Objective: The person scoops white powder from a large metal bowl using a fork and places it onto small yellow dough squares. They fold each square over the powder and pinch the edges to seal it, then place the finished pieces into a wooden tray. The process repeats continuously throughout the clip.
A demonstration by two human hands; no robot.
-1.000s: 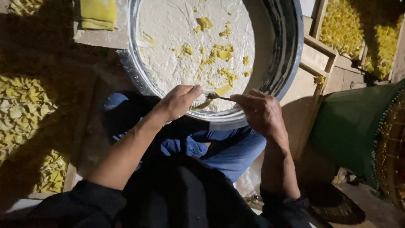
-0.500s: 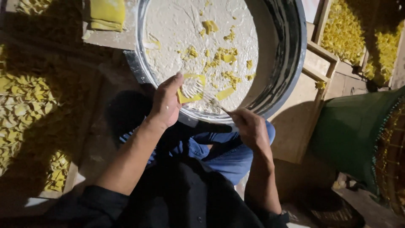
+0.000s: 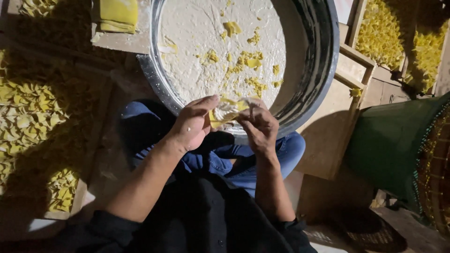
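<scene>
I sit cross-legged in blue jeans behind a large round metal basin (image 3: 323, 70) filled with white paste, with yellow scraps scattered over it. My left hand (image 3: 192, 124) and my right hand (image 3: 258, 124) meet at the basin's near rim. Between them they hold a thin yellow wrapper (image 3: 224, 115) with a dab of white filling on it. The fingers of both hands pinch its edges. A thin stick may lie under my right fingers, but I cannot tell.
Many folded yellow pieces (image 3: 28, 117) lie on a board at my left. More fill wooden trays (image 3: 398, 42) at the back right. A stack of yellow sheets (image 3: 119, 16) lies beside the basin. At the right stand a green container (image 3: 398, 145) and a woven basket (image 3: 436, 173).
Both hands pulled back from the paste toward the near rim and came together. The yellow wrapper that lay on my left palm is now pinched between both hands.
</scene>
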